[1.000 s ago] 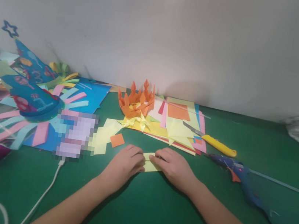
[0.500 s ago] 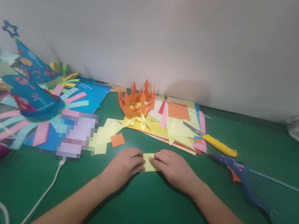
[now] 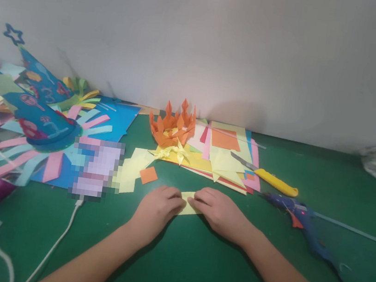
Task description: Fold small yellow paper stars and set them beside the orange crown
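Observation:
A small pale yellow sheet of paper [image 3: 189, 210] lies on the green table, its left and right ends covered by my hands. My left hand [image 3: 159, 211] has its fingers closed on the left end. On the other end, my right hand [image 3: 221, 214] presses with fingertips drawn together. Just beyond my left hand is an orange paper square [image 3: 148, 175]. Farther back stands an orange folded-paper crown [image 3: 172, 129], with yellow folded-paper pieces [image 3: 177, 153] in front of it.
A yellow utility knife [image 3: 276, 181] with its blade out rests at right, near a blue glue gun [image 3: 306, 218]. Coloured sheets [image 3: 226, 139] are stacked behind. Blue cone hats [image 3: 44, 116] with paper strips lie left, above a white cable [image 3: 62, 240].
My left hand's fingertips have slid slightly to the right along the yellow paper, closer to my right hand. My right hand has hardly moved.

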A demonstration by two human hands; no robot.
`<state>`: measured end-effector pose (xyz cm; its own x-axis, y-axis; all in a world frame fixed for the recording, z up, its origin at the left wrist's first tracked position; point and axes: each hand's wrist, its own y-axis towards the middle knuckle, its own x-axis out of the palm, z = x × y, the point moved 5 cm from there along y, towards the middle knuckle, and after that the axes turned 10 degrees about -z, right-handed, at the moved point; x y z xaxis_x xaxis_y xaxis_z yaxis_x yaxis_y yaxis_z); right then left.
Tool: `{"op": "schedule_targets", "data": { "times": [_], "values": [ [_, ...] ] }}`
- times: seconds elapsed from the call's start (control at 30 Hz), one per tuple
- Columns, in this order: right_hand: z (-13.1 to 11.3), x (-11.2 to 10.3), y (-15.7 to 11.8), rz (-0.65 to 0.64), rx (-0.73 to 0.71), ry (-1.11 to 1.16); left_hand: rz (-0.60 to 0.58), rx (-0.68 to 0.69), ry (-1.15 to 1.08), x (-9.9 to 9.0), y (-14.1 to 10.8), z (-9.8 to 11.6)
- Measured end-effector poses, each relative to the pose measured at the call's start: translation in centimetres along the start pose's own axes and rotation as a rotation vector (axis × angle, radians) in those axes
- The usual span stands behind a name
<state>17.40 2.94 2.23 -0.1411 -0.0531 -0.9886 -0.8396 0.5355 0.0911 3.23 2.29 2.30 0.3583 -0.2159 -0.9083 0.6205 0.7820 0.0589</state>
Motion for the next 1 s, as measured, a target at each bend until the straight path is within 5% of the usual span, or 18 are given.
{"op": "schedule_targets", "data": {
  "times": [0.57,0.7,1.0],
  "values": [
    [-0.6,0.0,0.0,0.089,0.074,0.009,0.021,0.045,0.061,0.1,-0.1,0.2],
    [-0.9,0.6,0.4,0.008,0.107,-0.008,-0.023,0.049,0.074,0.4,0.0,0.1],
    [1.2,-0.3,-0.6,0.088,0.271,-0.065,0.007,0.063,0.025,-0.3,0.0,0.3]
  ]
}}
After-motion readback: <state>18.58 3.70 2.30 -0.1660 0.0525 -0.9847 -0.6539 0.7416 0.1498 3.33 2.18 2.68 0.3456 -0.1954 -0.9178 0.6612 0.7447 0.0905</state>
